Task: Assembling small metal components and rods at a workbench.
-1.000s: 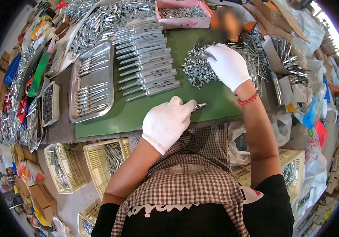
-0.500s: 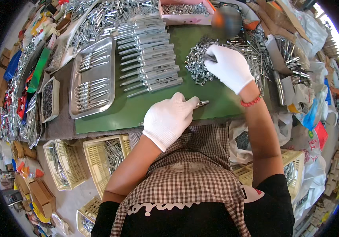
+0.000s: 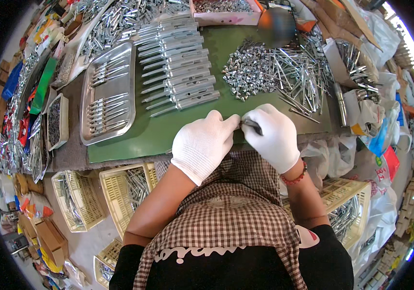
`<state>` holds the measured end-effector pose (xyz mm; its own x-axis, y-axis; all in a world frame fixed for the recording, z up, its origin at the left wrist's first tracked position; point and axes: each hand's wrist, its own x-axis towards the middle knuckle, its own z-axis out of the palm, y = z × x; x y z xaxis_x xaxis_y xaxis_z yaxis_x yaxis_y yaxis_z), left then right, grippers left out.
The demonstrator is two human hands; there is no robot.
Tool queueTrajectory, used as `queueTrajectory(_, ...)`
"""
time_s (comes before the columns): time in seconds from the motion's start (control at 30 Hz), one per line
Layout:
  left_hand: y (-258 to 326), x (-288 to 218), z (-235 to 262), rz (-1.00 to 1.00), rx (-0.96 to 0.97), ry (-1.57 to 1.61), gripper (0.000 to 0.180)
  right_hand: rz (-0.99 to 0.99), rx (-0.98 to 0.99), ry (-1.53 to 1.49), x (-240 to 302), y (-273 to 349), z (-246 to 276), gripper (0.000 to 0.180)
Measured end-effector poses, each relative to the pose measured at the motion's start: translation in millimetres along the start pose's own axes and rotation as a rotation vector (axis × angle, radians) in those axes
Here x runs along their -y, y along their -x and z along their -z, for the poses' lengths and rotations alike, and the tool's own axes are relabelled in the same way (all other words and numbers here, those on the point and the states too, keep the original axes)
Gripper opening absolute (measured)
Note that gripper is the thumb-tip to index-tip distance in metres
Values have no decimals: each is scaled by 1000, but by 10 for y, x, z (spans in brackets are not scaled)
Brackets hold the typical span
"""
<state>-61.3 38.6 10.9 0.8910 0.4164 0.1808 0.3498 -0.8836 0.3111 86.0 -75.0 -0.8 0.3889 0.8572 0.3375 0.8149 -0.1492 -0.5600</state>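
Observation:
Near the front of the green work mat (image 3: 154, 140), my two white-gloved hands meet at the fingertips. My left hand (image 3: 203, 145) is closed around a slim metal rod; in this frame only a bit of the rod's end shows at the wrist side. Pinched in my right hand (image 3: 272, 137) is a dark grey, pointed metal piece (image 3: 252, 125), its exact kind unclear. Where the fingers come together, the rod's tip is hidden. Beyond my right hand lies a heap of small shiny metal sleeves (image 3: 248, 72), beside a pile of thin metal rods (image 3: 298, 77).
Left of a row of grey metal tube assemblies (image 3: 182, 72), a steel tray (image 3: 132, 104) holds several rods. A pink box (image 3: 226, 18) of small parts stands at the back. Yellow crates (image 3: 120, 193) of metal parts sit below the table's front edge.
My right hand has come from the heap of sleeves down and toward me, to my left fingertips, still pinching the dark piece. My left hand has barely moved.

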Motion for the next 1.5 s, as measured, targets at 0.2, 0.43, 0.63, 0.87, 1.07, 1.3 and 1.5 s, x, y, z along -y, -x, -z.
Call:
queueTrajectory(0.2, -4, -3, -6, 27, 15, 6, 23, 36, -40, 125, 19, 50, -58, 7)
queueTrajectory(0.43, -8, 5, 6, 18, 36, 3, 20, -37, -77, 131, -181, -169, 108, 15)
queueTrajectory(0.63, -6, 7, -16, 5, 10, -8, 20, -46, 20, 282, -330, -420, 63, 14)
queueTrajectory(0.87, 8, 16, -25, -11, 3, -7, 22, 16, 189, 447, -182, -337, 171, 13)
queueTrajectory(1.07, 15, 1, -11, -8, 9, -35, 23, 137, 146, 152, -405, -250, 140, 11)
queueTrajectory(1.3, 11, 23, -33, -7, 2, -5, 23, -117, 150, -186, -131, -104, 247, 18)
queueTrajectory(1.5, 2, -4, 10, 21, 65, -7, 23, -130, 134, -286, 2, -66, 200, 20)
